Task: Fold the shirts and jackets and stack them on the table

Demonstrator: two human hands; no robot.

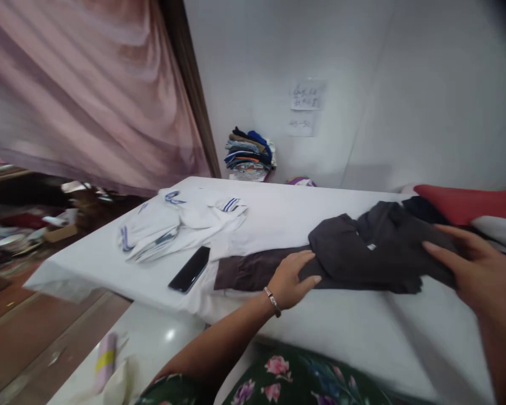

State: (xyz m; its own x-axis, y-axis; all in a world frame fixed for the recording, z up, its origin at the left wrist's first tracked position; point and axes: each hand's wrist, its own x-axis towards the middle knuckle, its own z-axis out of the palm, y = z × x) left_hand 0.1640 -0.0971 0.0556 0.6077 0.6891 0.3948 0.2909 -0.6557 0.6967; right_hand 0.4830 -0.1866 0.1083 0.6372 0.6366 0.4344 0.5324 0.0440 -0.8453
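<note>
A dark grey long garment [358,253] with a small white label lies across the front of the white table, its left part flat and its right part bunched up. My left hand [290,278], wearing a silver bracelet, rests at the garment's near edge with thumb and fingers apart. My right hand [480,264] grips the garment's right end, which is raised a little; some of its fingers are hidden. White clothes with blue stripes [152,230] lie loosely to the left, partly beside the dark cloth.
A black phone [189,270] lies on the white table [287,208] left of the garment. Behind the table stands a stack of folded clothes [248,152]. At right are a red cushion-like item [472,202] and more cloth. A pink curtain [109,84] hangs at left.
</note>
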